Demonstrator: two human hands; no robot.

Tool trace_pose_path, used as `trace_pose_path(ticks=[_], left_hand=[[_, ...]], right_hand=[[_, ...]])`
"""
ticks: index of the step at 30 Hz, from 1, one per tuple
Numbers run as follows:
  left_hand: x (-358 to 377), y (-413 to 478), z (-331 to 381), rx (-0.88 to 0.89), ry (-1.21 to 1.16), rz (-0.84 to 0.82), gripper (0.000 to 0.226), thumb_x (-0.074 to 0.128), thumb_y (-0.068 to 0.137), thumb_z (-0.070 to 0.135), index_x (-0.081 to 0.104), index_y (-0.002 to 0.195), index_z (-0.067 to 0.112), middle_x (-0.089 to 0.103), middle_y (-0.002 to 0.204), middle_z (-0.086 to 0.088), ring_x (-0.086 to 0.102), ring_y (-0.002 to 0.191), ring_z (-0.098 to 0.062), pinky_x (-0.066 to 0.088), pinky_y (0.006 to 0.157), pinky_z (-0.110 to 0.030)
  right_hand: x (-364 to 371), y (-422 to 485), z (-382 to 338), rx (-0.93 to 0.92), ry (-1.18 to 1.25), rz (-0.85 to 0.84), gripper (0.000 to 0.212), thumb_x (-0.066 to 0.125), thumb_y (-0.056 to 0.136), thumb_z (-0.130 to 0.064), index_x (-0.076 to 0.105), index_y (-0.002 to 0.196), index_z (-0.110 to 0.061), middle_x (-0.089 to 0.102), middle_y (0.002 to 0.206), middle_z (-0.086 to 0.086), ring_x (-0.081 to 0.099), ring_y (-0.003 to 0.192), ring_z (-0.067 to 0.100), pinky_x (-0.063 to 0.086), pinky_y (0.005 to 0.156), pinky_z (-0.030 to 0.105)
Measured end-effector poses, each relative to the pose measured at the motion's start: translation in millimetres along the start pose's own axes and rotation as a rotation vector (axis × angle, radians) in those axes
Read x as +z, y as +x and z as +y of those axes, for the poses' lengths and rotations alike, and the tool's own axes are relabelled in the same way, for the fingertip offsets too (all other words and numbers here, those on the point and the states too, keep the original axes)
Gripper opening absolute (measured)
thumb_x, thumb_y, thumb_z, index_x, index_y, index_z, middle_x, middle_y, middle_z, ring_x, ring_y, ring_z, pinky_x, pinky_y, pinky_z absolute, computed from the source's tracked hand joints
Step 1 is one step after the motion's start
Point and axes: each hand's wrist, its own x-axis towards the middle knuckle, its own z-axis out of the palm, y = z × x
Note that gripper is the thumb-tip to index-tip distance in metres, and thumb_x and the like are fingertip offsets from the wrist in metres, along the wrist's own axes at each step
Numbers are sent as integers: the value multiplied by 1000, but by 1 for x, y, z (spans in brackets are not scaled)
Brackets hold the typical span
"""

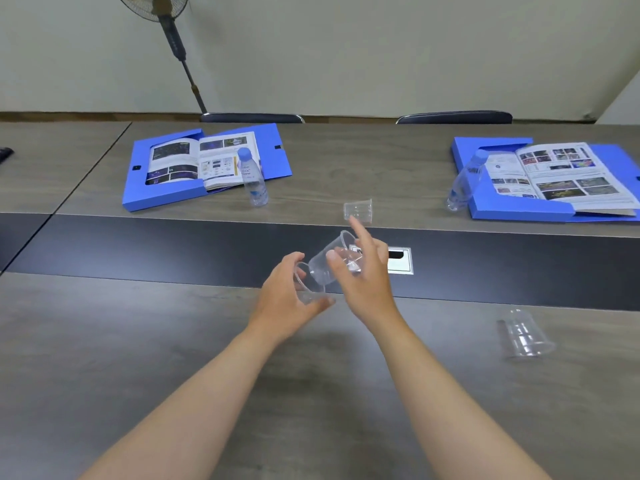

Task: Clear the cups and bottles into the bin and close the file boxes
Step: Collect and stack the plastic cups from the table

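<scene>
Left hand: we curl our left hand (287,292) around a clear cup (306,287), thumb on the near side and fingers behind, its mouth turned toward the other hand.
Right hand: our right hand (363,275) pinches a second cup (332,259) near its rim with the thumb, the forefinger sticking up loose; the cup tilts base-first toward the left one.
Why held so: we judge the two cups are being nested, base into mouth, so one hand can carry both to the bin. No bin shows in view.
Cups in hand: thin, see-through plastic with ribbed walls, empty as far as we can tell; they look light and easy to crush.
Other cups: a third cup (358,211) stands upright just beyond the right fingertips; a fourth (524,336) sits upside down, well apart on our right.
Bottles: one blue-capped bottle (252,178) stands at the edge of the left file box (204,168); another (465,181) leans against the right box (540,181).
File boxes: both blue, lying open with open booklets inside, not yet closed.
Setting: a grey table (138,341) with a dark centre strip and a cable hatch (398,259).
</scene>
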Motion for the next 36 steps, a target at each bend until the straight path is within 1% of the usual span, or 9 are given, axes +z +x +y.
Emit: trace_pose_path(ticks=[4,8,11,13,16,22,26,31,36], left_hand=[[6,-5,17,88,59,-12,86,79,75,45,37,148,29,54,140,11,57,120,-13,51,95,-37],[16,-3,32,151,88,-14,48,65,81,32,47,126,33,64,116,17,63,111,-16,53,82,-34],[23,-2,41,187,131,-20,65,64,84,29,41,144,29,63,132,16,58,120,-13,51,90,-35],[31,-3,47,226,154,-50,63,67,81,28,45,141,29,62,130,15,58,118,-16,52,90,-37],[46,-1,53,268,147,-92,64,69,74,40,49,135,36,63,123,18,60,112,-18,54,89,-42],[78,10,74,305,15,-129,81,90,74,33,47,142,30,59,121,24,58,117,-11,49,100,-37],[94,18,77,309,29,-166,81,88,74,36,44,142,35,58,120,28,58,116,-11,49,101,-40],[111,16,77,301,30,-205,84,87,75,36,41,146,39,59,121,25,58,111,-13,51,96,-41],[114,18,78,292,55,-229,85,87,75,36,41,147,39,58,120,24,58,111,-13,50,96,-39]], right_hand=[[3,-17,7,-14,-144,-140,57,64,98,-30,41,150,-38,31,126,-20,46,113,-22,45,93,10],[-4,-24,10,-13,-215,-303,57,49,104,-41,33,157,-29,38,146,-11,36,130,-19,34,102,9],[-13,-28,14,55,-199,-324,65,35,104,-53,22,161,-27,30,161,-10,26,145,-8,27,116,19],[-26,-33,15,131,-170,-341,65,33,104,-55,17,162,-31,21,164,-17,21,148,-6,24,123,30],[-56,-40,18,208,-114,-380,63,38,104,-53,12,159,-40,16,157,-29,18,144,-11,20,121,27],[-172,-36,82,294,-652,249,109,61,74,-76,15,160,-28,11,169,7,4,157,30,13,125,51],[-252,-41,119,461,-849,510,114,81,68,-63,19,158,-31,10,167,16,11,153,39,19,119,56],[-287,-54,162,619,-897,487,99,81,68,-60,32,150,-36,39,150,21,37,141,37,26,115,51],[-284,-59,169,583,-843,354,60,72,85,-33,48,140,-35,59,117,13,58,113,34,41,98,42]])
